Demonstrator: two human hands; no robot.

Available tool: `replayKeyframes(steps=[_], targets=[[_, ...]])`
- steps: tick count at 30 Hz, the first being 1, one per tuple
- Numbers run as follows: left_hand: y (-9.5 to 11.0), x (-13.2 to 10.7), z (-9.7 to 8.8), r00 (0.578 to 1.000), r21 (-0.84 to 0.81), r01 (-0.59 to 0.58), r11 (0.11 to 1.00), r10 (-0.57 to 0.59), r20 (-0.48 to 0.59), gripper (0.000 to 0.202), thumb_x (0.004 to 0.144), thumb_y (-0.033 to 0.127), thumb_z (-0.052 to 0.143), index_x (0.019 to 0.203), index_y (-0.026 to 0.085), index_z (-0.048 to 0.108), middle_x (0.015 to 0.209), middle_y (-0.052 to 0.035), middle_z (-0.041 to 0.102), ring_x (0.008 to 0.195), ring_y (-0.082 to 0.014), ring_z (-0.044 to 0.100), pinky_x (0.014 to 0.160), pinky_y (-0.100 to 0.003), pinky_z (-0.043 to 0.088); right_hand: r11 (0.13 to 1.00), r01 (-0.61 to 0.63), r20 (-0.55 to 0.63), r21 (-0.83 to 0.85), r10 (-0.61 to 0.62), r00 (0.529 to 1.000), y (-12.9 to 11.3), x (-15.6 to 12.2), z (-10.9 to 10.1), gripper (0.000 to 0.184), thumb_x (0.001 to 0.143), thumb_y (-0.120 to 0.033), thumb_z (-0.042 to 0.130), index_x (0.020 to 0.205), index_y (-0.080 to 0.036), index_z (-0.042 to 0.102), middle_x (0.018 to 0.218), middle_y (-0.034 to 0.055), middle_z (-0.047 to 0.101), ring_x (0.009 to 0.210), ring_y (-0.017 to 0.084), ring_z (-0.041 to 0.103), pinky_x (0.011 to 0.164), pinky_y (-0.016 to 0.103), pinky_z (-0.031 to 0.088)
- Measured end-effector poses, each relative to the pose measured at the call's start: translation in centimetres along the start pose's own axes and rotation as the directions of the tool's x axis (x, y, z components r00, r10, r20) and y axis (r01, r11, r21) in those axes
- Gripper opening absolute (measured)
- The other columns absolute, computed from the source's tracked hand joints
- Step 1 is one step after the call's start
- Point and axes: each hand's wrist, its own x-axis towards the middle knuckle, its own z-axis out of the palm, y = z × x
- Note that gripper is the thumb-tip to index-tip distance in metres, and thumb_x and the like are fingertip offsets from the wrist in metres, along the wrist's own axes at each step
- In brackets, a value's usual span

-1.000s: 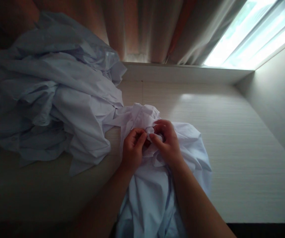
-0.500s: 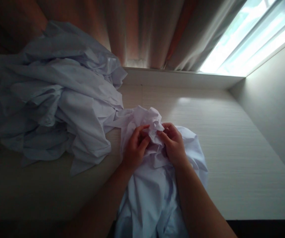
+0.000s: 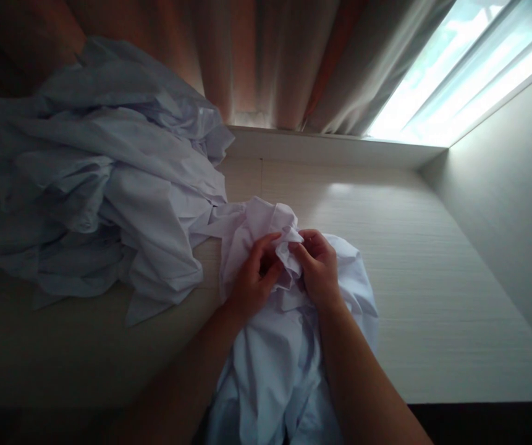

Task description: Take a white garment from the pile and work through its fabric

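Observation:
A crumpled white garment [image 3: 270,358] lies over the near part of the pale surface and hangs past its front edge. Its exact kind I cannot make out. My left hand [image 3: 255,275] is closed on a gathered fold, thumb and fingers pinching the cloth from the left. From the right, my right hand [image 3: 319,262] pinches the same bunched part between thumb and forefinger. The two hands are close together, with a small ruffled piece of the cloth standing up between them. The fingertips are partly hidden by folds.
A large heap of white cloth [image 3: 154,154] stands on the left of the pale wood-grain surface [image 3: 432,278]. Brown curtains [image 3: 256,62] hang behind it. A bright window [image 3: 432,86] is at the upper right, beside a pale side wall [image 3: 516,185].
The whole view has shifted slightly, so things sit a little further left. Both hands still grip the cloth, and the fold between them has turned a little.

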Motion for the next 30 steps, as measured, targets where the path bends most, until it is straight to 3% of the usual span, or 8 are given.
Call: replayKeyframes(steps=[2, 4, 10, 16, 21, 27, 30], targets=[[0.06, 0.0, -0.04, 0.998, -0.034, 0.001, 0.999, 0.001, 0.061, 0.044, 0.093, 0.037, 0.067, 0.135, 0.026, 0.061, 0.11, -0.0041, 0.069, 0.099, -0.0178, 0.065, 0.09, -0.028, 0.05, 1.0, 0.008, -0.005, 0.026, -0.008, 1.0, -0.08, -0.08, 0.05, 0.029, 0.077, -0.038, 0.078, 0.092, -0.022, 0.059, 0.076, -0.0028, 0.064, 0.063, 0.012, 0.057, 0.057, 0.025, 0.047], [0.08, 0.11, -0.18, 0.999, -0.044, 0.013, 0.999, -0.011, 0.043, 0.036, 0.093, 0.04, 0.067, 0.126, 0.024, 0.066, 0.109, -0.0048, 0.071, 0.1, -0.019, 0.066, 0.09, -0.028, 0.05, 0.999, 0.008, -0.017, 0.042, -0.007, 1.0, -0.13, -0.15, 0.1, 0.028, 0.076, -0.036, 0.078, 0.093, -0.023, 0.059, 0.072, -0.0043, 0.062, 0.059, 0.011, 0.055, 0.055, 0.024, 0.045], [0.12, 0.47, -0.4, 0.998, 0.02, 0.068, 0.998, -0.068, 0.019, 0.028, 0.085, 0.043, 0.076, 0.097, 0.019, 0.069, 0.087, -0.0018, 0.067, 0.08, -0.0169, 0.061, 0.073, -0.025, 0.047, 0.993, 0.075, -0.039, -0.094, -0.079, 0.996, 0.02, -0.3, -0.09, 0.02, 0.077, -0.028, 0.076, 0.092, -0.023, 0.065, 0.068, -0.0053, 0.054, 0.059, 0.011, 0.051, 0.056, 0.026, 0.042], [0.06, 0.61, -0.33, 0.996, 0.045, 0.061, 0.997, -0.064, 0.055, 0.027, 0.09, 0.041, 0.07, 0.104, 0.019, 0.069, 0.09, -0.0025, 0.067, 0.084, -0.0172, 0.062, 0.077, -0.027, 0.048, 0.987, 0.114, -0.082, -0.109, -0.123, 0.989, 0.32, -0.34, -0.48, 0.015, 0.081, -0.027, 0.074, 0.091, -0.022, 0.066, 0.067, -0.0056, 0.051, 0.059, 0.011, 0.046, 0.054, 0.025, 0.038], [-0.11, 0.6, -0.25, 0.993, 0.043, 0.068, 0.997, -0.072, 0.097, 0.034, 0.09, 0.042, 0.07, 0.116, 0.02, 0.069, 0.092, -0.0023, 0.067, 0.084, -0.0172, 0.062, 0.079, -0.027, 0.048, 0.972, 0.183, -0.099, -0.147, -0.199, 0.975, -0.07, -0.3, -0.4, 0.014, 0.079, -0.025, 0.073, 0.08, -0.022, 0.06, 0.081, -0.0027, 0.049, 0.067, 0.011, 0.046, 0.057, 0.025, 0.039], [0.15, 0.68, -0.34, 0.991, -0.01, 0.111, 0.994, -0.11, 0.075, 0.03, 0.086, 0.045, 0.074, 0.098, 0.018, 0.068, 0.078, 0.0001, 0.062, 0.071, -0.0143, 0.056, 0.066, -0.024, 0.043, 0.934, 0.273, -0.074, -0.229, -0.296, 0.952, 0.09, -0.31, -0.22, 0.011, 0.085, -0.025, 0.066, 0.082, -0.022, 0.056, 0.11, 0.0051, 0.059, 0.085, 0.015, 0.059, 0.069, 0.029, 0.051], [0.39, 0.67, -0.35, 0.989, 0.029, 0.111, 0.993, -0.113, 0.096, 0.027, 0.087, 0.043, 0.073, 0.094, 0.018, 0.068, 0.072, 0.0021, 0.057, 0.065, -0.0129, 0.05, 0.061, -0.024, 0.038, 0.95, 0.243, -0.08, -0.198, -0.263, 0.962, 0.49, -0.33, -0.48, 0.005, 0.088, -0.023, 0.062, 0.089, -0.023, 0.057, 0.101, 0.0041, 0.066, 0.084, 0.016, 0.063, 0.074, 0.031, 0.052]])
